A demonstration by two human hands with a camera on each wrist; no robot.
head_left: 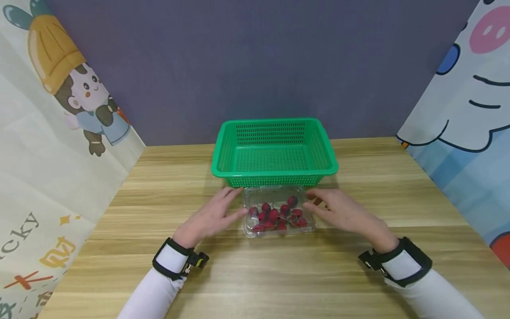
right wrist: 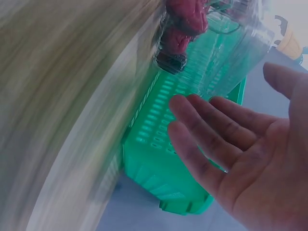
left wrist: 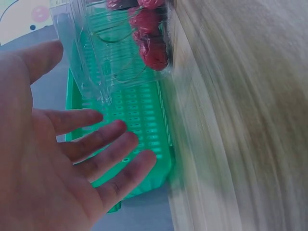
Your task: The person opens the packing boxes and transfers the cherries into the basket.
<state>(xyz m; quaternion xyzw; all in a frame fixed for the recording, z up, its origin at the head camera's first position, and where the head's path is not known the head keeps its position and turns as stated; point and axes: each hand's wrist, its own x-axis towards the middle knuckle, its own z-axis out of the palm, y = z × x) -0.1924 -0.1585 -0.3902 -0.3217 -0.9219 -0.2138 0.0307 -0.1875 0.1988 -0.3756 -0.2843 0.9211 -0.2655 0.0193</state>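
Note:
A clear plastic box [head_left: 252, 198] holding several dark red cherries [head_left: 273, 215] with thin stems lies on the table. My left hand [head_left: 209, 217] is at the box's left end, its fingers loosely extended and fingertips right at the edge. At the opposite end is my right hand [head_left: 344, 210], thumb and fingers spread, fingertips close to the wall. Both wrist views show open palms facing the box, with nothing gripped by the left hand [left wrist: 72, 149] or the right hand [right wrist: 255, 154].
Right behind the box stands a green perforated plastic basket [head_left: 275, 173], nothing inside it. Wood-grain tabletop [head_left: 279, 274] extends around both. A dark grey wall [head_left: 263, 57] rises at the back, and printed cartoon sheets [head_left: 40, 146] flank the table.

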